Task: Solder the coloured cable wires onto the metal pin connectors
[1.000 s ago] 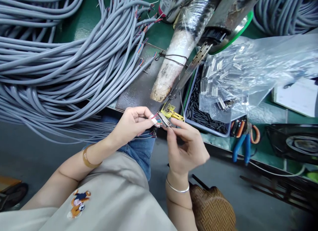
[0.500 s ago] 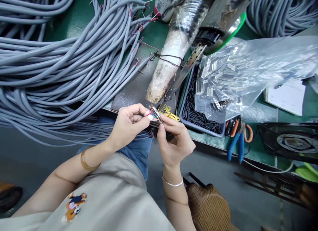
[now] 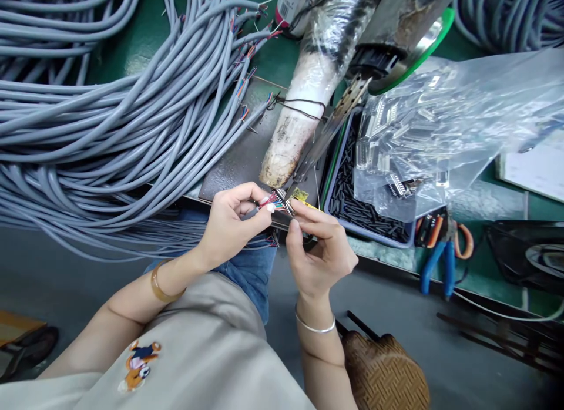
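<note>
My left hand pinches thin coloured wires between thumb and forefinger. The wires run into the back of a small metal multi-pin connector. At the connector's other side, my right hand grips it with thumb and fingers. Just above the connector, a mounted soldering iron with a perforated sleeve slants down; whether its tip touches the pins I cannot tell. Beside that iron hangs a white wrapped tube with a browned end. A yellow piece lies partly hidden behind my right fingers.
Grey cables with stripped ends are heaped at the left. On the right are a blue-rimmed tray of small black tubes, a clear bag of connectors, and pliers. A woven-seat stool stands below the bench edge.
Both hands have shifted slightly right with the connector and wires, bringing the connector closer to the soldering iron's lower end. The camera view has turned a little. Both grips stay closed.
</note>
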### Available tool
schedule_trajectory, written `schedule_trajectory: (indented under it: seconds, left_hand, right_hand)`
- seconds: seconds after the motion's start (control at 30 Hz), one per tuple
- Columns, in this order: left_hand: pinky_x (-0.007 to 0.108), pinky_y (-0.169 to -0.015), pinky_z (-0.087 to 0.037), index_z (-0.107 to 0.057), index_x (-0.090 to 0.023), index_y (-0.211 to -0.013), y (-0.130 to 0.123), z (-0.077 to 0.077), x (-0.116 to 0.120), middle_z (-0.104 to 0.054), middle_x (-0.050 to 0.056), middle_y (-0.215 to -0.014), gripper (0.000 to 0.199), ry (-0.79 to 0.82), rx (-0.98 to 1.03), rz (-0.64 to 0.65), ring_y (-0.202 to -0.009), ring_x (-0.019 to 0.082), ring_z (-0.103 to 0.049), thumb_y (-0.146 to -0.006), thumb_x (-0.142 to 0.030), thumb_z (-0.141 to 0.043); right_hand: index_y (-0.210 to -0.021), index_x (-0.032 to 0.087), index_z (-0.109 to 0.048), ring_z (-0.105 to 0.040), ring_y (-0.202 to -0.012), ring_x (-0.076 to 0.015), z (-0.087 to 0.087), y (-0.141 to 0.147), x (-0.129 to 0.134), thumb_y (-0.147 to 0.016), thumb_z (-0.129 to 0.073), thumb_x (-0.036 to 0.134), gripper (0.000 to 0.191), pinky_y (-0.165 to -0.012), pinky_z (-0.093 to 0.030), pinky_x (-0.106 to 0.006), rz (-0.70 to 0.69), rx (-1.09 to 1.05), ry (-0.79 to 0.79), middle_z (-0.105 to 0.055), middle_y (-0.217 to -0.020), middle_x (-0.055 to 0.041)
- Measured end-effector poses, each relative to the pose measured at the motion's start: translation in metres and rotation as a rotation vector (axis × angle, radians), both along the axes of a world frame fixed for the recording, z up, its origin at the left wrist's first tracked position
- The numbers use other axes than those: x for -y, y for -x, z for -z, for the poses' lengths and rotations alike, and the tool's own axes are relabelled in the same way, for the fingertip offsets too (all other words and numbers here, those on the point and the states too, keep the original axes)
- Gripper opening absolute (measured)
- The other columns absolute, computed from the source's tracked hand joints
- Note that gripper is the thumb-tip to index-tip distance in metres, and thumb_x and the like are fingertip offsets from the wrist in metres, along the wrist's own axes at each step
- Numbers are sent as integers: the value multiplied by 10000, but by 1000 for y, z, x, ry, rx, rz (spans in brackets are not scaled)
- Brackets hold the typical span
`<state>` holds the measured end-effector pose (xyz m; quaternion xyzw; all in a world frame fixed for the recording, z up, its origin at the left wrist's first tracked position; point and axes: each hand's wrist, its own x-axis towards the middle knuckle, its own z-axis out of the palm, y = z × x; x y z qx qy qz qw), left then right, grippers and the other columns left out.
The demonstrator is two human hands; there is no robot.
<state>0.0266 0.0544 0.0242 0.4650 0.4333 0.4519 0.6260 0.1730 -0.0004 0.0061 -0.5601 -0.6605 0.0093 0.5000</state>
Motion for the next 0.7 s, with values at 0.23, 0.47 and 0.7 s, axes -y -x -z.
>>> schedule_trajectory:
  seconds: [0.23, 0.47, 0.7]
  left_hand:
    - [181, -502, -332, -620, -154, -706, 1, 0, -2, -557, -21, -658, 140, 6, -10, -2, -549, 51, -414, -781, -210, -724]
    - [195, -479, -279, -619, -156, -695, 0, -5, -5, -512, -32, -610, 151, 6, -23, -10, -515, 46, -363, -762, -218, -739]
    - [189, -460, -257, -604, -157, -661, 0, -8, -6, -502, -37, -590, 159, 54, -16, -1, -504, 43, -354, -712, -218, -742]
  right_hand:
    - [-918, 233, -594, -783, -911, -166, 0, -2, -4, -902, -681, 116, 146, -789, -646, -309, -11, 27, 2, -801, -1081, -34]
    - [-930, 233, -613, -788, -919, -159, -6, -1, -9, -871, -720, 85, 191, -815, -643, -292, -10, 62, -41, -809, -1070, -22]
    - [-889, 240, -596, -800, -909, -164, -4, -3, -7, -869, -727, 105, 189, -763, -650, -260, -14, 254, -107, -815, -1107, -55]
